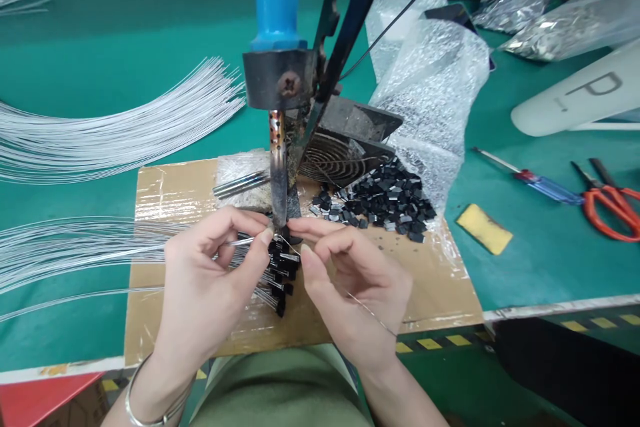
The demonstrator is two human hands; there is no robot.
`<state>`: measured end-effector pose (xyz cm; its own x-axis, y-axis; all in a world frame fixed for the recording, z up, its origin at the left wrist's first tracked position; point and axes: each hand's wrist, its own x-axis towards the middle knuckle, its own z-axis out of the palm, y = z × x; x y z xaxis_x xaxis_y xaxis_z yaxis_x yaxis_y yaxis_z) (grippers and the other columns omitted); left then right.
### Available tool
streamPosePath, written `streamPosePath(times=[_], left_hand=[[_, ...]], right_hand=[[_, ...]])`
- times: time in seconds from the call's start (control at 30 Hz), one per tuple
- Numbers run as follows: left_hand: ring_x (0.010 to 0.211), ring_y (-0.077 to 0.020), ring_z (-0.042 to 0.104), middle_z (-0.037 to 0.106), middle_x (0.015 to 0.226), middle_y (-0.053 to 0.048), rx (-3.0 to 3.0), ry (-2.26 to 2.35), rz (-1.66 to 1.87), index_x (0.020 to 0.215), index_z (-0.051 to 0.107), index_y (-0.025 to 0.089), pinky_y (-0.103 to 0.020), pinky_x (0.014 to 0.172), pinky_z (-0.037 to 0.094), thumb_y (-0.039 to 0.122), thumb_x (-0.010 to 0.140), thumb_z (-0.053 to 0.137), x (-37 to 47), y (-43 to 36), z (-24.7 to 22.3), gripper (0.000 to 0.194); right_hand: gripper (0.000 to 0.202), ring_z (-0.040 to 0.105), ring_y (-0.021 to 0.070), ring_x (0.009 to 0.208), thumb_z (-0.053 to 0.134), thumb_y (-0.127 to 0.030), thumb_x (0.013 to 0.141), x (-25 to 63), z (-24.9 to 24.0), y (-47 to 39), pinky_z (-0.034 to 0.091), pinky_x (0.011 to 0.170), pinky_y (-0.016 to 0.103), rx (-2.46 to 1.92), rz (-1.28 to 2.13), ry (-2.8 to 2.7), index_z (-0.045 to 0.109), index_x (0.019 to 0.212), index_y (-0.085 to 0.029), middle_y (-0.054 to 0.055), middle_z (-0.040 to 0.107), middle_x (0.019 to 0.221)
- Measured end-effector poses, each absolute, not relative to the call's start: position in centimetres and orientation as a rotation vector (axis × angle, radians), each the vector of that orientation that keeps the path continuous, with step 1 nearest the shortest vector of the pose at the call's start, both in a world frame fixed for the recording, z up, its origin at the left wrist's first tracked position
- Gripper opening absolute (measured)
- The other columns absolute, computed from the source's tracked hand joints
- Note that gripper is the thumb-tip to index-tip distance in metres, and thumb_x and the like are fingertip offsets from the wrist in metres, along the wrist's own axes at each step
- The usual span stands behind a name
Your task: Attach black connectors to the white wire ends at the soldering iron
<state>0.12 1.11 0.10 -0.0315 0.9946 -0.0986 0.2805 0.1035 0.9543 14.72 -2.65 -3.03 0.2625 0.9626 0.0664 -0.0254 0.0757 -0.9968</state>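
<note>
Fingers of the left hand (213, 280) pinch a white wire (240, 241), its end unclear to me; the right hand (357, 280) grips a thin strand (371, 311), partly hidden.

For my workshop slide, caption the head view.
White wire in the left grip, solder wire in the right grip, by a clamped, blue-handled soldering iron.

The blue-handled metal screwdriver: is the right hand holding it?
No, the screwdriver lies on the green tabletop, apart from the right hand.
</note>
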Motion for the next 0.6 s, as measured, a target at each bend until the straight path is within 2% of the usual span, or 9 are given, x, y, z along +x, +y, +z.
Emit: streamPosePath(times=[0.3,0.43,0.6], left_hand=[[0.068,-0.0072,0.065,0.075,0.082,0.004,1.394,1.488,0.966,0.076,0.075,0.023,-0.015,0.058,0.045,0.009,0.085,0.076,0.18,1.33,0.11,0.016],[0.069,-0.0081,0.065,0.074,0.082,0.004,1.39,1.482,0.968,0.076,0.075,0.023,-0.017,0.058,0.045,0.01,0.086,0.076,0.18,1.33,0.04,0.016],[0.071,-0.0106,0.065,0.076,0.085,0.002,1.379,1.499,0.965,0.076,0.075,0.023,-0.02,0.056,0.042,0.013,0.086,0.078,0.24,1.27,0.12,0.014]], right_hand=[[0.022,0.081,0.0215,0.105,0.07,-0.008,0.092,14.85,-3.19,-2.53,0.062,0.097,0.035,-1.264,0.956,-1.06,0.062,0.078,-0.024,0.006,0.084,0.113],[0.022,0.08,0.0208,0.105,0.071,-0.008,0.092,14.86,-3.08,-2.62,0.061,0.098,0.034,-1.267,0.94,-1.08,0.063,0.079,-0.024,0.006,0.084,0.113],[0.021,0.08,0.0234,0.106,0.069,-0.009,0.092,14.67,-2.69,-2.55,0.063,0.098,0.038,-1.287,0.966,-1.045,0.064,0.078,-0.024,0.008,0.084,0.113]])
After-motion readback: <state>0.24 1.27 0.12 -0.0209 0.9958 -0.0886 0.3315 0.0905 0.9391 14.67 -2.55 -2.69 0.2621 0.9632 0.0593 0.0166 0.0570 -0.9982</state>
